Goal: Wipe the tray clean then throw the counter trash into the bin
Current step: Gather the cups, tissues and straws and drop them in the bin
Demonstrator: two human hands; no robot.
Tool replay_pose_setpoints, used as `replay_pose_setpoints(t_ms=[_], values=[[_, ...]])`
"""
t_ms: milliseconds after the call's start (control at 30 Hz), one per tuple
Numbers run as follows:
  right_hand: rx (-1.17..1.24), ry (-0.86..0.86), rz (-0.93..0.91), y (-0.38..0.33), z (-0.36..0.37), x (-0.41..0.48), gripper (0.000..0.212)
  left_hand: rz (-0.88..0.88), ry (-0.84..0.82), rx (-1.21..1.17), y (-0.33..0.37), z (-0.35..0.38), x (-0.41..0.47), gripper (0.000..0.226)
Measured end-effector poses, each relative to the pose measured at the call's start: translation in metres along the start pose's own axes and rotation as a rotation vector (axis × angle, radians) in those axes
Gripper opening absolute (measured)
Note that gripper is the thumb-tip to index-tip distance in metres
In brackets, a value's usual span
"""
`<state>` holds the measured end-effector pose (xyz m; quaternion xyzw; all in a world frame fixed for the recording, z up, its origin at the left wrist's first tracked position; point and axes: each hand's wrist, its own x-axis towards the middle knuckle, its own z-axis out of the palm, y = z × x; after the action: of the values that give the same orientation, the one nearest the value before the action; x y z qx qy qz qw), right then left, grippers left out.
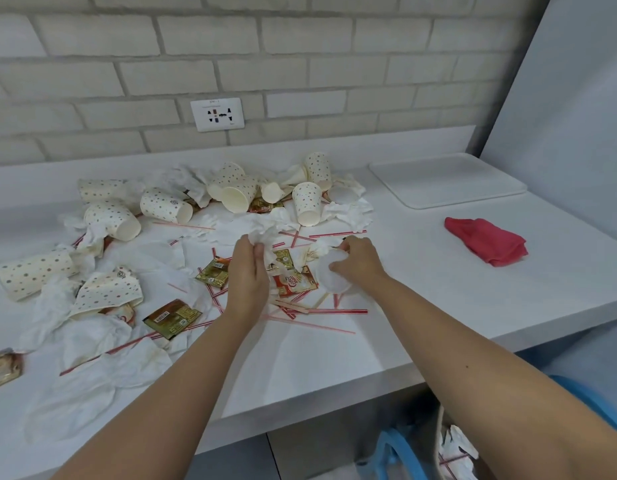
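Gathering the loose litter is, as we judge it, the step in hand. The tray (449, 180) lies at the far right of the tabletop (438, 292) and shows no marks we can make out, while the red cloth (485, 240) lies near it, not touching.

Our left hand (248, 271) is closed round a crumpled tissue (263, 237) in the middle of the mess. Our right hand (359, 261) curls its fingers over a white lid (329, 280), or perhaps a flattened cup; we cannot tell which.

To do this well, we should bunch soft things first and use them as padding to sweep in the thin straws (334, 311) and the sachets (295, 282) lying under and between our hands, since straws slip out of a loose fist. Stained tissues may be damp, so we squeeze them firmly and keep them low over the tabletop.

The paper cups (307, 202) nearer the wall would stack inside one another, which saves trips. The bin (439, 434) stands below the tabletop edge to our right, already holding tissue and straws, so each handful should go down over that edge rather than be tossed.
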<state>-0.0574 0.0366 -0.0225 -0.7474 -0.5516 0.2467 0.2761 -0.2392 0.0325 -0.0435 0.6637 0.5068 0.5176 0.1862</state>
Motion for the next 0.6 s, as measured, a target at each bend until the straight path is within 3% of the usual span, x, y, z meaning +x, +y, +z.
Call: replay_pose_setpoints(t_ms=[67,367,600], values=[[0.059,0.013,-0.042,-0.003,-0.013,-0.005,0.033,-0.020,0.033,-0.054,0.007,0.001,0.004,0.021],[0.199,0.152,-0.163,-0.004,-0.085,-0.042,0.020,-0.061,0.108,-0.252,0.069,0.033,0.006,0.029],[0.161,0.236,-0.150,0.026,-0.145,-0.081,0.016,-0.015,-0.067,-0.540,0.146,0.078,-0.017,0.034]])
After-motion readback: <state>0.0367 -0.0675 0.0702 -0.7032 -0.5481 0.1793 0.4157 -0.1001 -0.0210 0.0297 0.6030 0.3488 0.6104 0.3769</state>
